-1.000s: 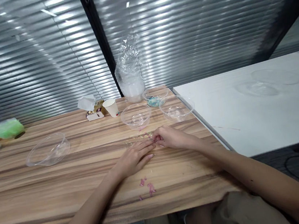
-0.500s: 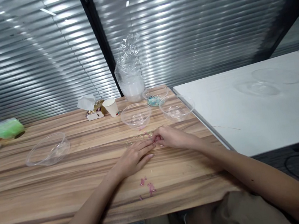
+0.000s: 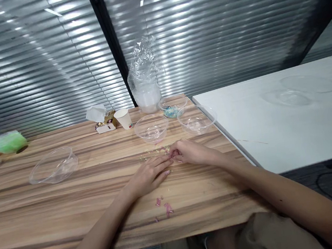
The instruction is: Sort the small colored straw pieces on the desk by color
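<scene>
My left hand lies flat on the wooden table, fingers stretched out toward the right. My right hand rests just beyond it with its fingers curled together over small pink bits. Tiny scattered scraps lie ahead of both hands. More pink pieces sit nearer the table's front edge. Three clear plastic bowls stand behind the hands: one in the middle, one to the right, and one farther back holding blue bits.
A tipped clear bowl lies at the left. A paper cup, a tissue pack, a small box and a plastic bag of stacked bowls stand at the back. Green packets are far left. A white table adjoins on the right.
</scene>
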The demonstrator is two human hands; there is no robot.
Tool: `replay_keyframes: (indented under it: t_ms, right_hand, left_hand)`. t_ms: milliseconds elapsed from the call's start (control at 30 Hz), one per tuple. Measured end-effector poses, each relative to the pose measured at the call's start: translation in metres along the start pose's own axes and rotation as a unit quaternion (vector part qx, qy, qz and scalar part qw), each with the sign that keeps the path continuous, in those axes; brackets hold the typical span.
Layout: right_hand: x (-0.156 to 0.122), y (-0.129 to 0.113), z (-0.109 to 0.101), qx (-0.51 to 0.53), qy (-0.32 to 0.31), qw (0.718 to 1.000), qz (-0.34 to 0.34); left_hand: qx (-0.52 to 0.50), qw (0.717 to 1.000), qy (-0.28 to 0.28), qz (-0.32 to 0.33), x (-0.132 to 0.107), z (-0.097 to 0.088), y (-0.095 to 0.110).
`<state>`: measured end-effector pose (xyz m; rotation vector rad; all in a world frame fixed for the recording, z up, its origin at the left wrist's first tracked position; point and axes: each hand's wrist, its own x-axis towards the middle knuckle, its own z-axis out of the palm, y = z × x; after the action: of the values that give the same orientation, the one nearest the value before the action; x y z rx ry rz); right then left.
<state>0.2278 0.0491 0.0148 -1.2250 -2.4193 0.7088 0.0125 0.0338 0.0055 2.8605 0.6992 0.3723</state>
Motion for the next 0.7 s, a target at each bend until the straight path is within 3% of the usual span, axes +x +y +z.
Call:
replay_keyframes:
  t_ms: [700]
  right_hand:
    - [-0.0003,-0.0018,-0.0013,-0.007,-0.003,1.0,0.014]
  left_hand:
    - [-0.002,1.0,0.002,0.0,0.0004,-0.0007,0.0001]
